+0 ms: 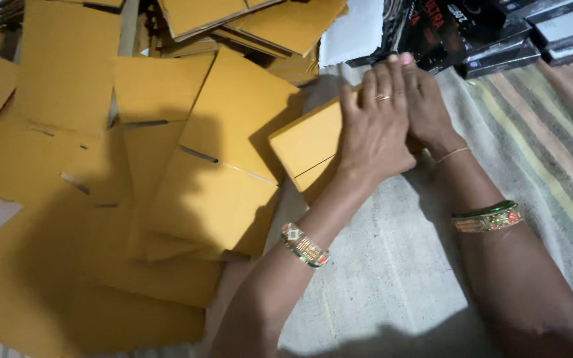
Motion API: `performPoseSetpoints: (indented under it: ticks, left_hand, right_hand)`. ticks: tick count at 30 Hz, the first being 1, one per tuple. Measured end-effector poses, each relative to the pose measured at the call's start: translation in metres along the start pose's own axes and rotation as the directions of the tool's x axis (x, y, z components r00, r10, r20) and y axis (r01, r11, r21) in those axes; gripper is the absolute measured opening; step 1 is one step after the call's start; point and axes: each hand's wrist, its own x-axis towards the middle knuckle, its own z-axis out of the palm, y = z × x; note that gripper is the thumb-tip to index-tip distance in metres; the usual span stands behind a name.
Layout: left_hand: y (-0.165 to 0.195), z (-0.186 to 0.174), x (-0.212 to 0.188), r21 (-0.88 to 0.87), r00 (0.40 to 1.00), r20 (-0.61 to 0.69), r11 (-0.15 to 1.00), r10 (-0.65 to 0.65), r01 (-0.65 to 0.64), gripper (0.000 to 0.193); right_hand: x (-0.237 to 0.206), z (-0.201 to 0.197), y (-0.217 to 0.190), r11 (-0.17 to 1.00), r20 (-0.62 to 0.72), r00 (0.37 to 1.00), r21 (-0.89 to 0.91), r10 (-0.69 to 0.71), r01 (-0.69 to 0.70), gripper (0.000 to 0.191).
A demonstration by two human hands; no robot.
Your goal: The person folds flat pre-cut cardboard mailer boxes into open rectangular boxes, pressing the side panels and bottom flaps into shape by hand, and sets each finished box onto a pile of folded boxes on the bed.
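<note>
head | both hands, left hand (374,129) over right hand (426,106), fingers flat, press folded yellow box (306,142) | flat cardboard blanks (167,199) piled left of box | bare cloth (379,278) near it

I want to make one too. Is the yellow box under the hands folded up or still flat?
Folded up. The yellow box shows a top face and a side wall, unlike the flat sheets nearby.

I see a small yellow-brown folded box (308,142) under both hands. Left of that box, flat yellow-brown box blanks (101,199) lie heaped, overlapping. Beyond it, up right, dark glossy boxes (472,33) are stacked; a white sheet (351,32) sits just left of those.
</note>
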Motion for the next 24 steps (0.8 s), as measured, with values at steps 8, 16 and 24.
performPoseSetpoints:
  ticks: [8,16,24]
  left_hand:
    - [-0.016,-0.001,-0.02,-0.092,0.999,0.044,0.995,-0.026,0.03,0.146]
    - [-0.043,-0.008,-0.05,-0.132,0.999,0.002,0.99,-0.045,0.045,0.144]
    - [-0.068,-0.007,-0.083,-0.15,0.992,-0.076,0.985,-0.101,0.088,0.142]
  right_hand:
    - [-0.005,0.011,-0.001,0.975,-0.036,0.977,-0.068,0.209,-0.211,0.061]
    - [-0.006,0.008,0.014,0.981,0.01,0.988,-0.125,0.154,-0.152,0.064]
    - [-0.006,0.004,0.016,0.98,0.01,0.997,-0.182,0.083,-0.079,0.069]
